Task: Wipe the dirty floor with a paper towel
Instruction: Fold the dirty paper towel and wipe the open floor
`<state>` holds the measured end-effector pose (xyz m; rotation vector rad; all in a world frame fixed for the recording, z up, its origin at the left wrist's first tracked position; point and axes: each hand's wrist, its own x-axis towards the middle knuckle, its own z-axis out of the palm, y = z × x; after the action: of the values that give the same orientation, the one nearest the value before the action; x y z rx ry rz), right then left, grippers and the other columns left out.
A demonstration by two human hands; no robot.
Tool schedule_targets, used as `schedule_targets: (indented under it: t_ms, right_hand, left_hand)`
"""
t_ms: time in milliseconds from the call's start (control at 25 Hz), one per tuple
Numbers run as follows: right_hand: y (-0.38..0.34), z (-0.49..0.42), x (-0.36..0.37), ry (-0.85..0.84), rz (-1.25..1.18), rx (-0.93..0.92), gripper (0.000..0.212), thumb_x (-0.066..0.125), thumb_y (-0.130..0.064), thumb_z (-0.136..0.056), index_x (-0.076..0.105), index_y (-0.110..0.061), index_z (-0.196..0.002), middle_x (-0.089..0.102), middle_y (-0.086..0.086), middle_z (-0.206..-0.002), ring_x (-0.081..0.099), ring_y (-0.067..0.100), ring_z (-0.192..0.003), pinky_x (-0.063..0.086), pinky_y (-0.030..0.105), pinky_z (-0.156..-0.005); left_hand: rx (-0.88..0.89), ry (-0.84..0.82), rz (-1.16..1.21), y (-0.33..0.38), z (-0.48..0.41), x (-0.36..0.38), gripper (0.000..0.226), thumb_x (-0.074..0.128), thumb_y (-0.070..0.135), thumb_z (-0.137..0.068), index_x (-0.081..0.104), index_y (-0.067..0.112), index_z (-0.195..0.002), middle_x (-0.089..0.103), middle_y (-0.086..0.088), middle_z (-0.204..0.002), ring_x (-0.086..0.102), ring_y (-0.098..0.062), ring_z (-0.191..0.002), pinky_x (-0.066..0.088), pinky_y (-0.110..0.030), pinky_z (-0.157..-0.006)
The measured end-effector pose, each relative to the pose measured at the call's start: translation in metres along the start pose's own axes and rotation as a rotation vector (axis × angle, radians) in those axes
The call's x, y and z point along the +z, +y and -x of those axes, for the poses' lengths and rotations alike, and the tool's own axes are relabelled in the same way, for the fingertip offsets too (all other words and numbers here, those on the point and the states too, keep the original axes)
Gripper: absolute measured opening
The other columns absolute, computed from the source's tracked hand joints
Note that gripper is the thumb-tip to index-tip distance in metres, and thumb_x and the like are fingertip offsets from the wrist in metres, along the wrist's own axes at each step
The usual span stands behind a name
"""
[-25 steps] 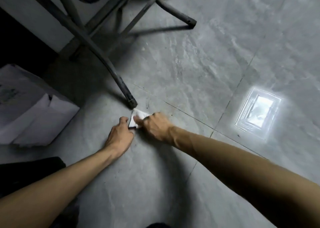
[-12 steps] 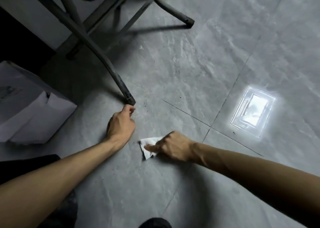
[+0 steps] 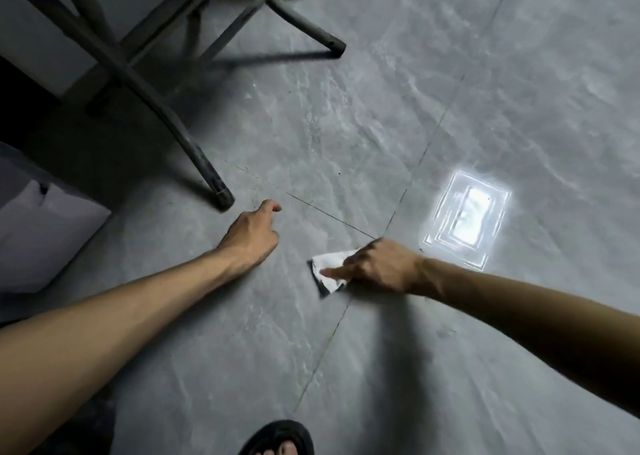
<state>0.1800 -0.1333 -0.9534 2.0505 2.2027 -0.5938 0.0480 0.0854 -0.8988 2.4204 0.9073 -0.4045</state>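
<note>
A crumpled white paper towel (image 3: 329, 269), dark with dirt along its near edge, lies on the grey tiled floor (image 3: 311, 136) beside a tile joint. My right hand (image 3: 379, 267) holds the towel down against the floor, with the thumb across its top and the fingers bent over its far side. Part of the towel is hidden under that hand. My left hand (image 3: 252, 236) rests on the floor to the left of the towel, apart from it, fingers loosely curled and holding nothing.
A chair's metal leg (image 3: 211, 181) ends just beyond my left hand, and another leg (image 3: 325, 40) stands farther back. A white box (image 3: 45, 236) sits at the left edge. A bright light reflection (image 3: 467, 219) glares on the right. My sandalled foot (image 3: 280, 440) shows at the bottom.
My right hand dragged the towel away from the chair leg, towards me and to the right. My left hand let go of the towel and stayed near the leg.
</note>
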Motion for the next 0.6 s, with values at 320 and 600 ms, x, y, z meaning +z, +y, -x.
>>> schedule_targets:
  t_ms: [320,600]
  right_hand:
    - [0.005,0.014,0.005,0.133,-0.152,0.248,0.054,0.046,-0.022,-0.093,0.038,-0.047,-0.141,0.07,-0.003,-0.099,0.065,0.027,-0.08,0.043,0.034,-0.06]
    - [0.134,0.003,-0.014,0.424,-0.108,1.097,0.05,0.042,-0.014,-0.09,0.039,-0.028,-0.138,0.066,0.025,-0.101,0.062,0.044,-0.082,0.043,0.038,-0.064]
  left_hand:
    - [0.04,-0.049,0.008,0.011,-0.005,0.009,0.055,0.044,0.002,-0.086,0.039,0.019,-0.138,0.05,-0.009,-0.142,0.049,-0.026,-0.128,0.042,-0.034,-0.104]
    - [0.008,-0.1,-0.14,0.026,-0.025,0.013,0.062,0.044,0.001,-0.083,0.029,0.011,-0.142,0.034,-0.011,-0.146,0.045,-0.03,-0.126,0.038,-0.034,-0.098]
